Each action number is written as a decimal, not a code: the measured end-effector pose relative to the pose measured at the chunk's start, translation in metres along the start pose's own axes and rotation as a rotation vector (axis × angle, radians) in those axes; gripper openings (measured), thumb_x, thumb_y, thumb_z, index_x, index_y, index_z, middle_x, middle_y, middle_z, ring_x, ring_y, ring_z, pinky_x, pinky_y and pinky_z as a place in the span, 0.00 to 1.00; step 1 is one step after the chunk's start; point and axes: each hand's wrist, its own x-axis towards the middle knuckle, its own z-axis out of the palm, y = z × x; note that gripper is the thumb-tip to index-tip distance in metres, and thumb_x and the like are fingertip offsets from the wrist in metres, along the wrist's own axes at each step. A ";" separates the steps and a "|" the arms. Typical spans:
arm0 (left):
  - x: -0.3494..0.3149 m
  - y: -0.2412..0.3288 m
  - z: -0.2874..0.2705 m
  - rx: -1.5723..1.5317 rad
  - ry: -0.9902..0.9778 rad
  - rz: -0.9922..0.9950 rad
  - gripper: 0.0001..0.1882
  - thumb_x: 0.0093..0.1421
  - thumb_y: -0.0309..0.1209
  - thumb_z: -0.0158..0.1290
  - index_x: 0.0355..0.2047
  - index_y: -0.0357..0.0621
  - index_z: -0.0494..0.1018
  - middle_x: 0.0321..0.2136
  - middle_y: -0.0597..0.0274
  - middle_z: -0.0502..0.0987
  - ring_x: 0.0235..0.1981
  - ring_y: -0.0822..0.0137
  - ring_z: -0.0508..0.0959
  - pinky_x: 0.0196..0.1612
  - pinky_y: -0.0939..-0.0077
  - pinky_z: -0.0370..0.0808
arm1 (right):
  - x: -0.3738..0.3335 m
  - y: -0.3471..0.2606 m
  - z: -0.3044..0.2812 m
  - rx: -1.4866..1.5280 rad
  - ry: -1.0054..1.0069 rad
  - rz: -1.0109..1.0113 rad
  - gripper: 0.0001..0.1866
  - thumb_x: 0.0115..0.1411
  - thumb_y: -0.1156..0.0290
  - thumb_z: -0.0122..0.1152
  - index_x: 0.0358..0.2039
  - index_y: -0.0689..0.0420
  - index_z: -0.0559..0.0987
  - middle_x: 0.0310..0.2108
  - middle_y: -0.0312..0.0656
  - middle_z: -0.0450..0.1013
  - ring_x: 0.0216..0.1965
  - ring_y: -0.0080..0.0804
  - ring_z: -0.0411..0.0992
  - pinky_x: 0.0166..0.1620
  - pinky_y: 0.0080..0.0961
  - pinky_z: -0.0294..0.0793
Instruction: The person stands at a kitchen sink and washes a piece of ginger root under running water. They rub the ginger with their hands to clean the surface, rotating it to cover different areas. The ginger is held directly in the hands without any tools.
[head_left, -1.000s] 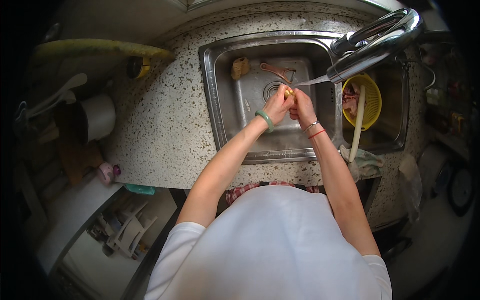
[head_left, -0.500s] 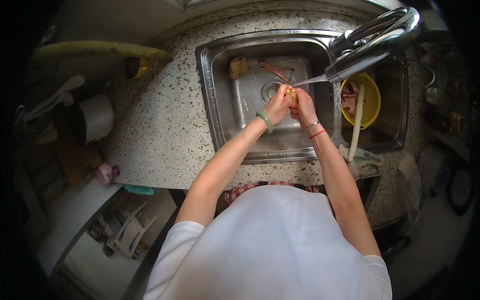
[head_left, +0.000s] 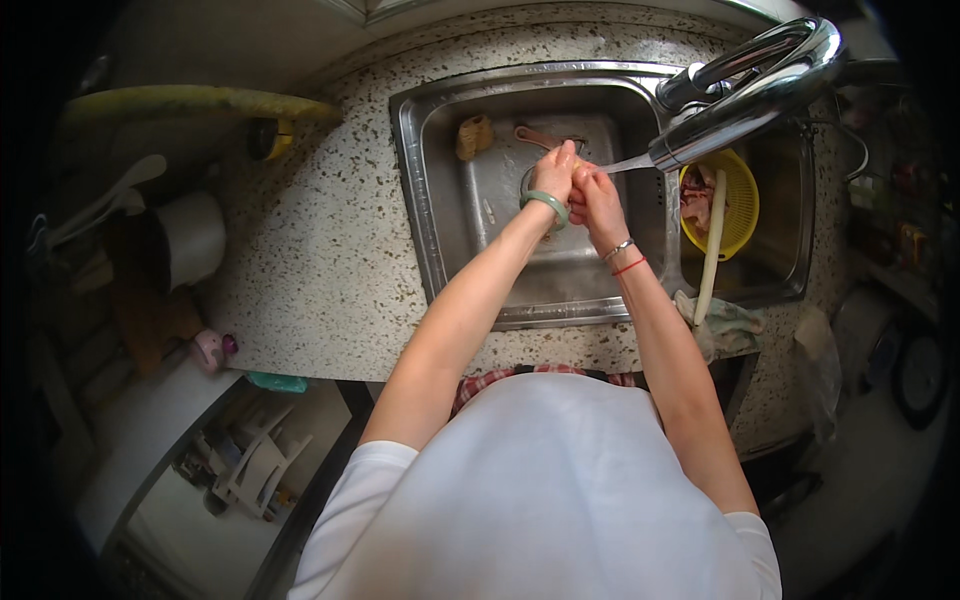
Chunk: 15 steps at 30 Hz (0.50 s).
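Over the left sink basin (head_left: 470, 230), my left hand (head_left: 551, 174) and my right hand (head_left: 599, 203) are closed together around a small yellow lump that looks like peeled ginger (head_left: 578, 167). Only a sliver of it shows between my fingers. Water (head_left: 628, 163) runs from the chrome faucet (head_left: 720, 115) onto my hands. Just beyond them, a peeler with a copper-coloured handle (head_left: 538, 136) lies on the basin floor, its head partly hidden by my left hand. A tan, ridged lump (head_left: 474, 137) rests at the basin's far left.
The right basin holds a yellow strainer basket (head_left: 742, 210) with raw meat pieces (head_left: 697, 200). A long pale stick-like vegetable (head_left: 713, 245) leans across it to the front rim, by a cloth (head_left: 733, 326). Speckled countertop (head_left: 310, 220) spreads leftward, with a pot (head_left: 190, 238) beyond.
My left hand has moved slightly away from me and turned over the yellow lump, which is now mostly covered. My right hand has shifted a little with it. Water still runs.
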 end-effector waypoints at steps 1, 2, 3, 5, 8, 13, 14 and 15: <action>0.004 -0.004 -0.004 -0.068 -0.032 -0.030 0.22 0.66 0.46 0.36 0.29 0.43 0.71 0.18 0.69 0.71 0.11 0.79 0.65 0.12 0.83 0.61 | -0.006 0.001 0.006 0.021 0.000 -0.046 0.11 0.64 0.61 0.42 0.40 0.53 0.67 0.17 0.25 0.58 0.13 0.12 0.53 0.14 0.13 0.50; 0.005 -0.011 -0.005 -0.016 -0.009 0.030 0.22 0.66 0.46 0.35 0.31 0.42 0.71 0.18 0.69 0.71 0.12 0.79 0.65 0.12 0.83 0.61 | -0.009 0.001 0.010 0.042 0.000 -0.093 0.13 0.64 0.64 0.42 0.45 0.56 0.67 0.18 0.26 0.60 0.14 0.12 0.55 0.15 0.13 0.53; 0.006 -0.019 -0.004 0.035 0.016 0.090 0.22 0.66 0.46 0.35 0.33 0.42 0.71 0.18 0.68 0.71 0.12 0.78 0.65 0.12 0.83 0.61 | -0.008 0.003 0.008 -0.049 0.018 -0.145 0.16 0.64 0.67 0.44 0.51 0.56 0.68 0.19 0.27 0.63 0.15 0.12 0.57 0.16 0.13 0.54; 0.000 -0.026 -0.004 0.140 0.006 0.279 0.21 0.67 0.43 0.33 0.36 0.40 0.71 0.23 0.63 0.74 0.19 0.73 0.71 0.21 0.79 0.70 | -0.006 -0.002 0.008 -0.105 0.061 -0.148 0.13 0.63 0.66 0.45 0.46 0.57 0.71 0.19 0.27 0.63 0.16 0.12 0.57 0.16 0.13 0.54; -0.018 -0.018 0.003 0.312 0.115 0.581 0.19 0.67 0.39 0.33 0.42 0.38 0.68 0.33 0.56 0.75 0.32 0.66 0.75 0.38 0.73 0.72 | 0.006 0.002 0.008 -0.078 0.180 -0.153 0.10 0.62 0.64 0.49 0.32 0.57 0.75 0.17 0.26 0.64 0.15 0.12 0.58 0.16 0.14 0.53; -0.023 -0.030 0.006 0.339 0.134 0.602 0.15 0.64 0.34 0.40 0.48 0.40 0.65 0.37 0.56 0.75 0.36 0.66 0.75 0.41 0.75 0.71 | 0.009 -0.008 0.015 -0.011 0.322 -0.006 0.12 0.61 0.65 0.46 0.23 0.53 0.72 0.15 0.26 0.62 0.13 0.13 0.56 0.15 0.16 0.51; -0.021 -0.031 0.006 0.240 0.097 0.522 0.14 0.64 0.34 0.41 0.46 0.41 0.67 0.35 0.58 0.75 0.33 0.68 0.75 0.37 0.78 0.71 | 0.009 -0.009 0.016 -0.026 0.354 0.019 0.12 0.61 0.65 0.44 0.23 0.53 0.72 0.15 0.26 0.62 0.13 0.13 0.56 0.14 0.16 0.51; -0.018 -0.031 0.004 0.141 0.059 0.442 0.13 0.64 0.34 0.42 0.44 0.41 0.69 0.32 0.61 0.75 0.29 0.71 0.74 0.33 0.80 0.72 | 0.014 0.002 0.005 -0.045 0.318 0.053 0.14 0.63 0.59 0.46 0.28 0.53 0.75 0.16 0.28 0.63 0.16 0.12 0.58 0.17 0.14 0.54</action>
